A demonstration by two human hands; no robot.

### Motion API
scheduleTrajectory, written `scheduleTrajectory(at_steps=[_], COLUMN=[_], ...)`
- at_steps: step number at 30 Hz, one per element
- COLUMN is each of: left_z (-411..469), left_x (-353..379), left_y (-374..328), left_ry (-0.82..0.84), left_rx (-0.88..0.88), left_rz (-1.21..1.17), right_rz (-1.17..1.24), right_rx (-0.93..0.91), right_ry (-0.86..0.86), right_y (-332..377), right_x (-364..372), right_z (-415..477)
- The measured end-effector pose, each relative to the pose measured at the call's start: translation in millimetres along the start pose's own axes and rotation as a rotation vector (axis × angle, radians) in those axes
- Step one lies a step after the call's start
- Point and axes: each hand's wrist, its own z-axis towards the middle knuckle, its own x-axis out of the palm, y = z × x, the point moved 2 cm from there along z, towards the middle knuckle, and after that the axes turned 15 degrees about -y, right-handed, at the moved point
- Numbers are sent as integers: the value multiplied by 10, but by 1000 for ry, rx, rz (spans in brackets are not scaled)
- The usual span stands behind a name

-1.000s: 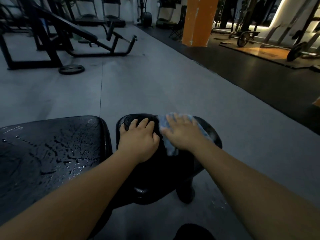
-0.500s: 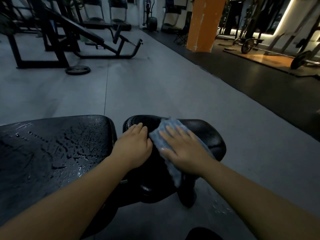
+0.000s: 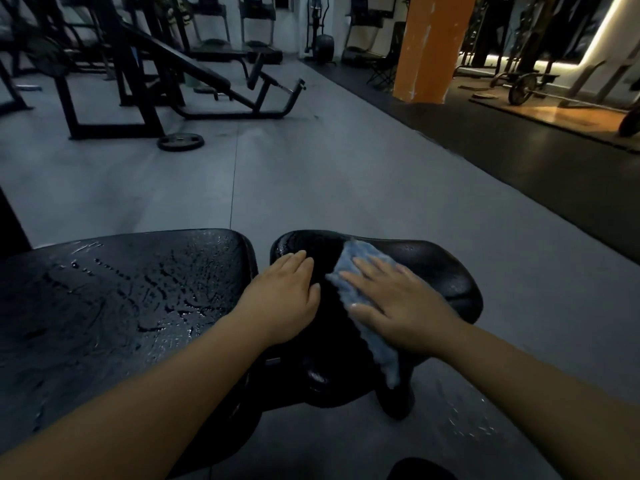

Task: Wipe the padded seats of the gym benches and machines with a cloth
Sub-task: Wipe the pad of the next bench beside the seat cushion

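Two padded surfaces sit before us: a broad black padded cushion (image 3: 121, 306), beaded with droplets, and just right of it the smaller rounded black padded seat (image 3: 436, 271), which we judge is the one being wiped. The blue microfibre cloth (image 3: 363, 261) lies across that seat with one end hanging off the near edge. It is pressed down by our right hand (image 3: 398, 303), fingers straight and spread. Our left hand (image 3: 287, 296) rests flat beside it, holding nothing. Next, we reckon, comes a firm sweep across the seat, then the wet cushion.

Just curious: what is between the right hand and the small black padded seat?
In the head view, a blue cloth lies pressed between the right hand and the small black padded seat.
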Motion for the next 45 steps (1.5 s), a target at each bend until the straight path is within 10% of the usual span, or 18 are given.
scheduleTrajectory(at_steps=[5,11,18,24,30,36,45], left_z=[-61,-156,-265,-301,-367,-330,-398], left_x=[-133,-172,-226,-283,-313,-283,-251], left_y=[126,134,244,312,413,450,405], left_ry=[7,-29,8,-44,-13,-20,7], left_rx=[10,-3,-56,-68,-114,-136,-77], left_rz=[21,-83,11,-20,41,72,139], right_rz=[-116,30,-106,9,-81,2,-81], right_rx=[260,-42,203,-123,158,-97,157], right_ry=[62,56,104,61,101,-1,8], right_y=[34,389,334,635,515,1081,1066], right_x=[222,96,360,174,363,168,241], right_z=[872,400,1202,560,1247,289,281])
